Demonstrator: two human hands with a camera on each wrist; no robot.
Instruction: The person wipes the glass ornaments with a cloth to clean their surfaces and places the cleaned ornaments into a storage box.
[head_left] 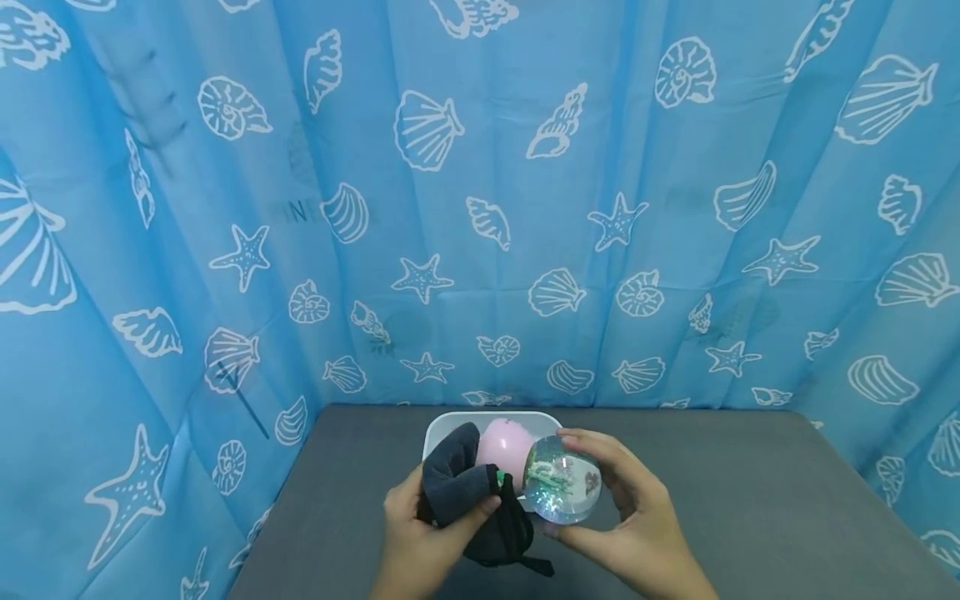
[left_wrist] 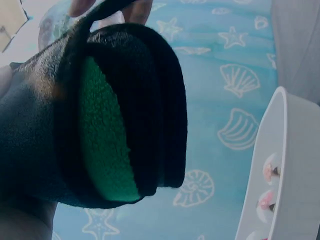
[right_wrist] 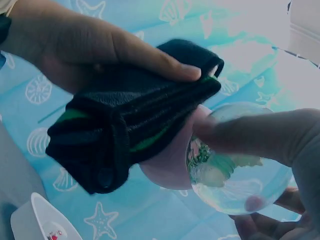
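Note:
Over the table, my right hand holds a snow globe by its clear glass ball, thumb on one side and fingers on the other. The globe is tipped sideways, its pink base toward the left; green and glittery bits show inside. My left hand grips a folded dark grey and black cloth piece with black edging and a hanging loop. Green lining shows in its opening in the left wrist view. In the right wrist view the cloth piece overlaps the pink base.
A white bin stands on the grey table just behind the hands. Small pink and red figures show on its wall in the left wrist view. A blue curtain with white shells and starfish hangs behind the table.

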